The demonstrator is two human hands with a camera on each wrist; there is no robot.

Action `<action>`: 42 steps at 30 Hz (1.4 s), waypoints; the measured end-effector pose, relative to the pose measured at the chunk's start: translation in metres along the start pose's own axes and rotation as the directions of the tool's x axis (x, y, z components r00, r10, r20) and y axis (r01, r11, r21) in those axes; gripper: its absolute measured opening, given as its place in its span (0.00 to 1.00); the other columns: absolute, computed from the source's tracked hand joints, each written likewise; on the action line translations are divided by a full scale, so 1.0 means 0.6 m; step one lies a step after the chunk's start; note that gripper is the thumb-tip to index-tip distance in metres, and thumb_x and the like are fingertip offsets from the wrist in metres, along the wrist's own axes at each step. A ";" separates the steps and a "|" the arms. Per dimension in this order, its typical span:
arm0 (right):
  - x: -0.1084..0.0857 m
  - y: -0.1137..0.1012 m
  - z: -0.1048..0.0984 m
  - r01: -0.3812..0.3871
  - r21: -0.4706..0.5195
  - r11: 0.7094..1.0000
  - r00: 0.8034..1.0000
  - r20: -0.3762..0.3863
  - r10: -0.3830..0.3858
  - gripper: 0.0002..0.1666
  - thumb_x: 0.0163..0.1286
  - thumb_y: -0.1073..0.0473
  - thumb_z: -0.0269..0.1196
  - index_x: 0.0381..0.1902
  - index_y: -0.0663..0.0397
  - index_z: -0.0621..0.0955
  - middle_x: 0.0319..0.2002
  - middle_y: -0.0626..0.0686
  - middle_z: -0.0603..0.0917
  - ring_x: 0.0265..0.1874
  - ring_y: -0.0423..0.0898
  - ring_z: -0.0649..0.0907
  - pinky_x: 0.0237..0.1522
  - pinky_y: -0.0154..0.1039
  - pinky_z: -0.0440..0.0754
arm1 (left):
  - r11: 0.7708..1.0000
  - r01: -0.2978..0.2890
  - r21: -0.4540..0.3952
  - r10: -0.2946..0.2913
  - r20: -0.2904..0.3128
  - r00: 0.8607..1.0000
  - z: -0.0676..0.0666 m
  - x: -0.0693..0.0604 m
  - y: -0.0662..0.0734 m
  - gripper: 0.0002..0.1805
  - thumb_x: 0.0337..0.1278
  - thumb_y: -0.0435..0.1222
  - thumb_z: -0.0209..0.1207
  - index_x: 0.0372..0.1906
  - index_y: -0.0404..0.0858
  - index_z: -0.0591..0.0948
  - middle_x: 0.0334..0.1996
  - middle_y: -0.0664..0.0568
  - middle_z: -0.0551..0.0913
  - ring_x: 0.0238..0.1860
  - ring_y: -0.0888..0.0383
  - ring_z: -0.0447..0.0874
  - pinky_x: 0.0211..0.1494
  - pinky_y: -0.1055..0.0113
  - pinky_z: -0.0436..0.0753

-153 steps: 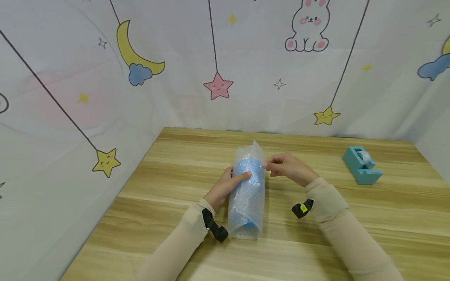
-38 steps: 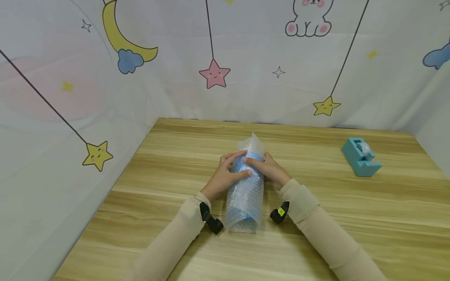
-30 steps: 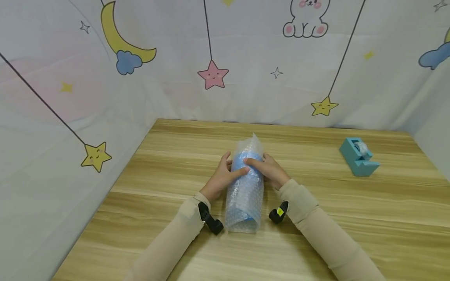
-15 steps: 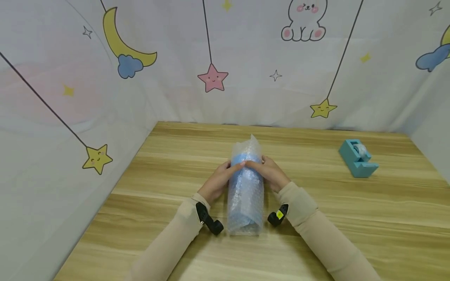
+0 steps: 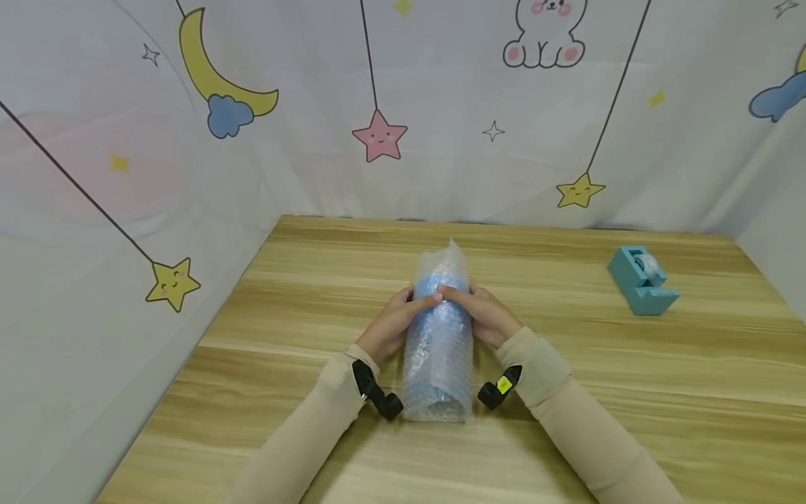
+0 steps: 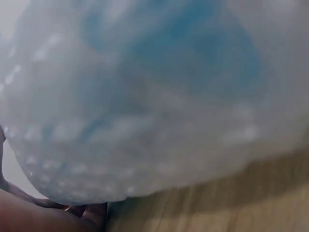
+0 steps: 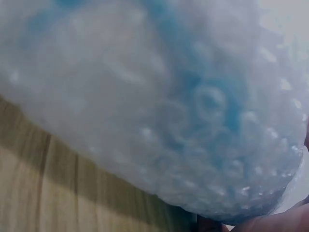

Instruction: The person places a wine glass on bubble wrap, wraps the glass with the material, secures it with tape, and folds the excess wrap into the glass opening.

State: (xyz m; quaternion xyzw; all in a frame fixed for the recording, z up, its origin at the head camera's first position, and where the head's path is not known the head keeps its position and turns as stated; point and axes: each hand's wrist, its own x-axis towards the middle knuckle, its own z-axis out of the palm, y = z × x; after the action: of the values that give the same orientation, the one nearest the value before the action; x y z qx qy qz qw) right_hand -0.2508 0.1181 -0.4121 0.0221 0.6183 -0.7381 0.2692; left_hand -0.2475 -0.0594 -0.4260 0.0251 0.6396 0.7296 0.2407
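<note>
In the head view a bubble-wrapped bundle [image 5: 439, 357] lies lengthwise on the wooden table, something blue showing through the clear wrap. The kind of thing inside cannot be made out. My left hand [image 5: 390, 325] grips the bundle's left side and my right hand [image 5: 490, 316] its right side. Both thumbs lie over the top and their tips meet near the blue part; the other fingers go round the sides, mostly hidden. Close up, bubble wrap [image 6: 145, 140] fills most of the left wrist view, with part of the left hand at the lower left corner. The right wrist view also shows the wrap [image 7: 145, 130] against the table.
A teal tape dispenser [image 5: 642, 283] with a roll of clear tape stands at the right of the table [image 5: 340, 259]. Behind the table hangs a white cloth [image 5: 453, 189] printed with stars, a moon and a rabbit. Each wrist carries a small black camera [image 5: 378, 392].
Earlier my right hand pinched a small clear strip beside the bundle; now it grips the bundle's right side. My left fingers have left the top for the side, and the bundle has turned slightly.
</note>
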 end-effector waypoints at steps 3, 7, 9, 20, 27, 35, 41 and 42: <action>-0.005 -0.003 -0.002 0.011 0.035 0.999 1.000 0.022 -0.012 0.46 0.71 0.48 0.57 0.74 0.59 0.48 0.69 0.63 0.60 0.66 0.58 0.67 0.67 0.53 0.66 | 1.000 0.007 0.012 -0.006 -0.008 1.000 0.003 0.000 0.004 0.44 0.57 0.47 0.63 0.73 0.39 0.54 0.66 0.43 0.65 0.62 0.47 0.70 0.64 0.53 0.72; -0.021 -0.014 -0.002 0.050 0.072 0.996 0.998 0.046 -0.054 0.43 0.72 0.51 0.57 0.75 0.54 0.48 0.68 0.62 0.61 0.65 0.58 0.68 0.66 0.54 0.68 | 0.999 -0.017 0.039 0.018 -0.012 1.000 0.008 -0.002 0.015 0.45 0.56 0.46 0.63 0.74 0.43 0.52 0.67 0.45 0.61 0.60 0.45 0.72 0.61 0.52 0.75; -0.031 -0.024 -0.002 0.089 0.066 0.994 0.995 0.045 -0.092 0.44 0.72 0.52 0.57 0.75 0.50 0.47 0.68 0.61 0.61 0.65 0.58 0.68 0.64 0.55 0.69 | 0.998 -0.053 0.045 0.053 -0.007 0.999 0.012 -0.004 0.025 0.45 0.56 0.45 0.64 0.74 0.45 0.52 0.68 0.46 0.58 0.59 0.44 0.73 0.58 0.51 0.77; -0.086 -0.074 0.013 0.372 -0.168 0.913 0.925 -0.019 -0.381 0.53 0.64 0.51 0.66 0.76 0.41 0.46 0.69 0.53 0.61 0.65 0.55 0.69 0.63 0.55 0.71 | 0.926 -0.362 0.111 0.348 0.128 0.929 0.028 -0.029 0.076 0.56 0.42 0.58 0.70 0.75 0.51 0.51 0.66 0.46 0.66 0.64 0.46 0.70 0.62 0.49 0.74; -0.114 -0.084 0.022 0.496 -0.272 0.825 0.852 -0.030 -0.522 0.55 0.60 0.54 0.69 0.74 0.30 0.48 0.68 0.52 0.63 0.65 0.53 0.69 0.62 0.57 0.71 | 0.881 -0.455 0.126 0.428 0.196 0.882 0.033 -0.040 0.092 0.62 0.33 0.62 0.72 0.75 0.54 0.51 0.68 0.49 0.64 0.65 0.47 0.69 0.62 0.50 0.75; -0.124 -0.071 0.016 0.631 -0.324 0.705 0.761 0.082 -0.644 0.57 0.55 0.65 0.72 0.73 0.33 0.53 0.67 0.50 0.64 0.65 0.52 0.69 0.62 0.58 0.70 | 0.800 -0.587 0.125 0.536 0.291 0.793 0.026 -0.043 0.086 0.58 0.40 0.49 0.74 0.74 0.55 0.49 0.69 0.48 0.61 0.67 0.48 0.65 0.66 0.47 0.70; -0.120 -0.057 0.006 0.704 -0.340 0.624 0.696 0.155 -0.701 0.60 0.49 0.70 0.74 0.73 0.40 0.55 0.69 0.50 0.63 0.67 0.48 0.65 0.68 0.58 0.59 | 0.776 -0.618 0.123 0.555 0.332 0.763 0.023 -0.043 0.074 0.56 0.44 0.36 0.73 0.74 0.55 0.49 0.70 0.48 0.60 0.69 0.49 0.62 0.69 0.46 0.65; -0.120 -0.054 0.005 0.707 -0.339 0.621 0.694 0.164 -0.701 0.60 0.49 0.70 0.74 0.73 0.41 0.55 0.69 0.50 0.63 0.67 0.49 0.65 0.68 0.59 0.58 | 0.775 -0.619 0.128 0.554 0.335 0.762 0.023 -0.044 0.072 0.56 0.44 0.34 0.73 0.74 0.55 0.50 0.69 0.48 0.60 0.68 0.49 0.62 0.69 0.47 0.65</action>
State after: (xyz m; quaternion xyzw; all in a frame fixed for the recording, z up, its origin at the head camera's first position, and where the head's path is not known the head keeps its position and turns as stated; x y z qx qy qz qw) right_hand -0.2025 0.1449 -0.3558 -0.2790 0.7047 -0.6513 -0.0372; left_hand -0.2333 -0.0595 -0.3753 0.3554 0.6390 0.6773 0.0815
